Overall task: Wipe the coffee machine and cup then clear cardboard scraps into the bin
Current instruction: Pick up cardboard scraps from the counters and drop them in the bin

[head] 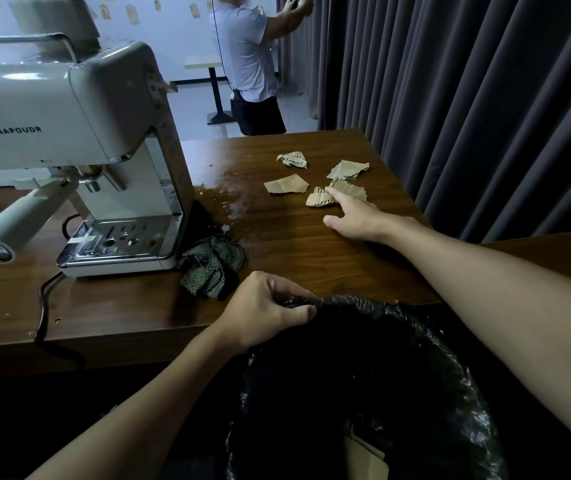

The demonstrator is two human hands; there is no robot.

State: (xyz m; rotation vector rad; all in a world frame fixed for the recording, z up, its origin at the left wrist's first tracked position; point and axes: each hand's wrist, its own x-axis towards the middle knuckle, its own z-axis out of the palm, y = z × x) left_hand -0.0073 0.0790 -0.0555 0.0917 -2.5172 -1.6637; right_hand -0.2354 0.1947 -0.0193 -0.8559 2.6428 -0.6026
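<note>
Legend: we find the cardboard scraps scattered on the tabletop directly ahead of the right hand, the nearer hand. Its straightened, ungrasping fingers touch the nearest scrap, and the others lie just beyond and to the left. The right arm stretches forward, palm down, while the left hand pinches the rim of the black-lined bin at the tabletop's near edge.

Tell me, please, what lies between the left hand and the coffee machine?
In the head view, a crumpled green cloth lies on the table between the coffee machine and the left hand, which grips the bin bag.
</note>
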